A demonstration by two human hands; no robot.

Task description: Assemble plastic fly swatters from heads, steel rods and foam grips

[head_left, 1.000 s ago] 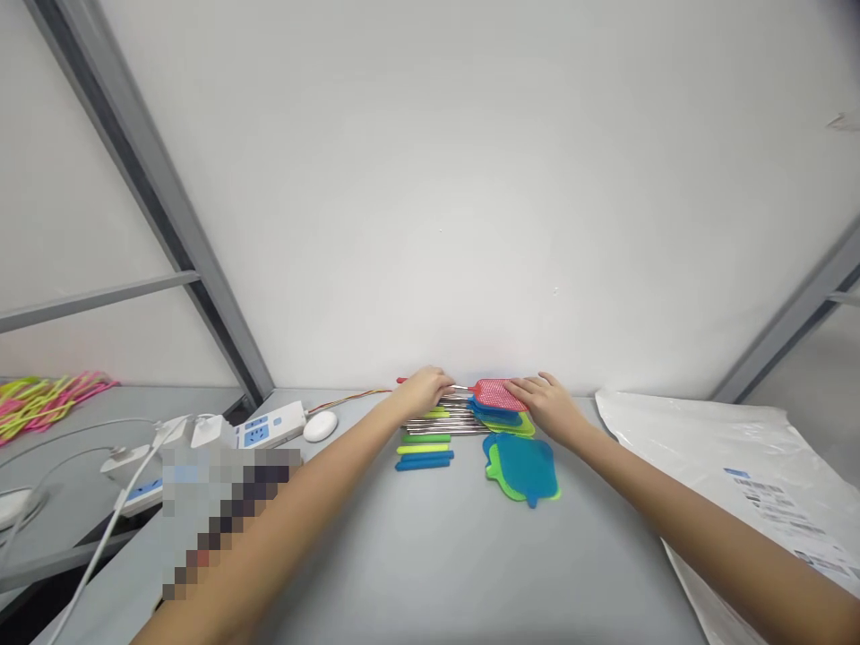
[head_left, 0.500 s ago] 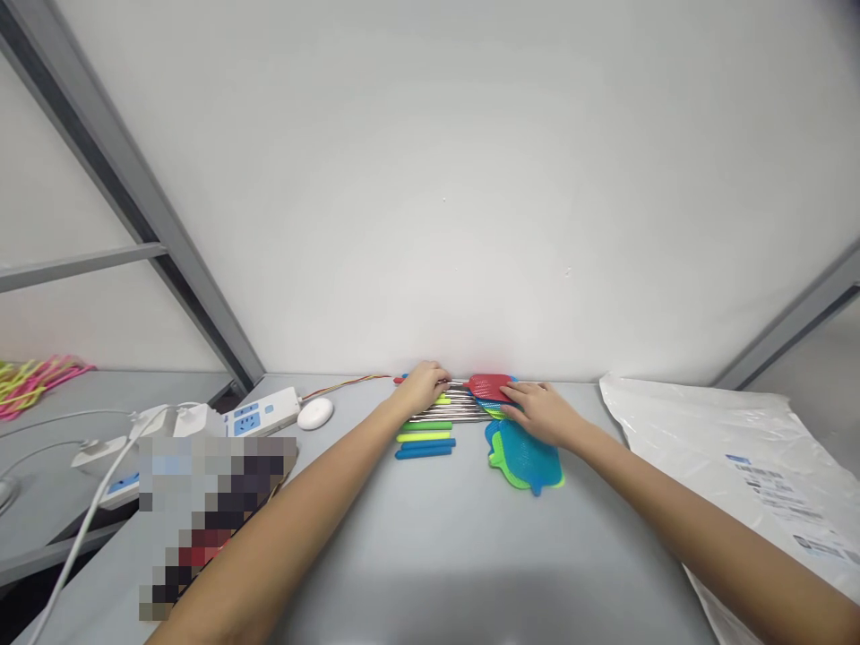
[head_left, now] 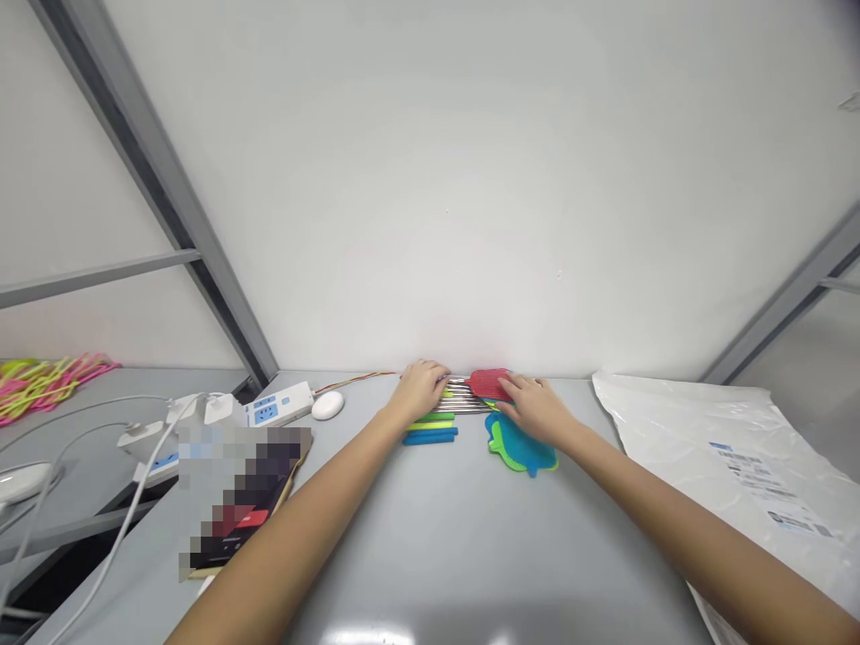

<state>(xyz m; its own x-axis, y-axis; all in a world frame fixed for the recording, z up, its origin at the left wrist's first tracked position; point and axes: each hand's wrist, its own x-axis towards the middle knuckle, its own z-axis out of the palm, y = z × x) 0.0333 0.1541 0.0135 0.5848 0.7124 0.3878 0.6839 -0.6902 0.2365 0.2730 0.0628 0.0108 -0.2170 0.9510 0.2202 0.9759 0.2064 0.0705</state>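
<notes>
Several fly swatters lie in a stack against the wall, with thin metal rods (head_left: 463, 405) side by side. On top at the right is a red swatter head (head_left: 489, 383); blue swatter heads (head_left: 530, 448) and a green swatter head (head_left: 505, 457) lie nearer me. Yellow, green and blue handles (head_left: 430, 438) line up at the left. My left hand (head_left: 421, 391) is curled over the handle end of the top swatters, its grip partly hidden. My right hand (head_left: 536, 408) rests on the red head's right edge, fingers stretched and thumb apart.
A white plastic mailer bag (head_left: 712, 430) lies on the right. To the left are a power strip (head_left: 282, 405) with cables, a white round device (head_left: 328, 406) and a partly blurred dark package (head_left: 259, 493). Pink and yellow strands (head_left: 54, 381) lie on the far-left table.
The view has shifted slightly, moving the left-side things rightward in the picture. Both hands stay on the stacked swatters in nearly the same pose.
</notes>
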